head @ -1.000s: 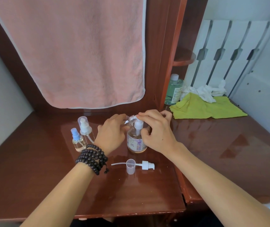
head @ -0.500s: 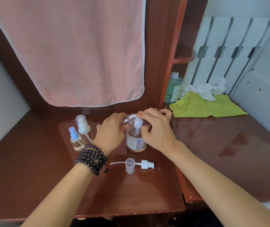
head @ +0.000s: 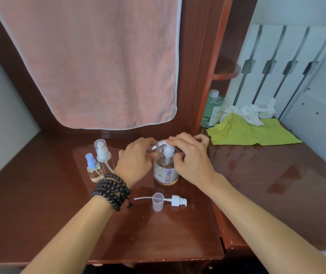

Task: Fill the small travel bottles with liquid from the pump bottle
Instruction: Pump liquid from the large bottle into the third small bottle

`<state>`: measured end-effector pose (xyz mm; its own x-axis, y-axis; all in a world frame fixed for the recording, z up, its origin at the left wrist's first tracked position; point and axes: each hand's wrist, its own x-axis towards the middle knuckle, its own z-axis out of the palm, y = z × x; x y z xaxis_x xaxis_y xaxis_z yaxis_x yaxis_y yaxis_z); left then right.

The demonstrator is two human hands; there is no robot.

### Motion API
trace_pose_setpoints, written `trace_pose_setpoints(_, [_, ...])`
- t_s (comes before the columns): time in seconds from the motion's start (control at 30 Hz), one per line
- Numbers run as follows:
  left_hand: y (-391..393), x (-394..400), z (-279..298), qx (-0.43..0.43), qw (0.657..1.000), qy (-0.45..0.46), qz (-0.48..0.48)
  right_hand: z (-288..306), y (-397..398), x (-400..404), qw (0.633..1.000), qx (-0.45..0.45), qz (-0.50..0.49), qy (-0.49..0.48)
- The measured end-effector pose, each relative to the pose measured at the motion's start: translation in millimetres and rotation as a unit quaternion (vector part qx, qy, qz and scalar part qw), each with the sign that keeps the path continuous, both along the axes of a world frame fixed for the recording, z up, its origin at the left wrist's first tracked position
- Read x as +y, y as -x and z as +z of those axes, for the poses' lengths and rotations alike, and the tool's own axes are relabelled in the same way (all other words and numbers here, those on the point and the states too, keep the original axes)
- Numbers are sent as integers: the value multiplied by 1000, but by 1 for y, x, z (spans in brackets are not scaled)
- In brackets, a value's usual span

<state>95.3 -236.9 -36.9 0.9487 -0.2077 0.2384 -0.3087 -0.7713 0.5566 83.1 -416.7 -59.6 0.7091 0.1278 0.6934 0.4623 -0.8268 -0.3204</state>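
Observation:
A clear pump bottle (head: pixel 166 172) with a purple flowered label stands on the brown desk (head: pixel 178 234). My right hand (head: pixel 190 158) rests on its white pump head. My left hand (head: pixel 136 161), with dark beads on the wrist, holds a small clear travel bottle (head: pixel 158 145) tilted with its threaded neck at the pump's spout. Two more small bottles stand to the left: one with a blue spray top (head: pixel 93 171) and a taller one with a clear cap (head: pixel 103 155). A loose white pump top with its tube (head: pixel 176 200) and a clear cap (head: pixel 157 201) lie in front.
A pink towel (head: pixel 91 62) hangs behind the desk. A green bottle (head: pixel 212 109), a yellow-green cloth (head: pixel 251 132) and a crumpled white cloth (head: pixel 251 112) lie at the back right. A wooden upright (head: pixel 207 76) divides the two desk areas.
Both hands stay at the pump bottle with barely any movement; only my head view has shifted slightly.

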Motion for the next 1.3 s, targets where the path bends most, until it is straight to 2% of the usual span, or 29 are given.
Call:
trace_pose_setpoints(0.4, [0, -1, 6, -29, 1000, 9, 1, 1, 1, 0, 999, -46, -10, 7])
trace_pose_setpoints(0.63, [2, -1, -1, 6, 1000, 26, -1, 0, -3, 0, 1000, -13, -2, -24])
trace_pose_setpoints(0.8, [0, 3, 7, -18, 999, 47, -7, 3, 4, 0, 999, -37, 10, 4])
trace_pose_setpoints(1.1, [1, -2, 2, -2, 1000, 8, 4, -3, 1, -2, 1000, -15, -13, -20])
trace_pose_setpoints(1.3, [0, 2, 5, -8, 999, 50, -4, 1, 5, 0, 1000, -30, -2, 5])
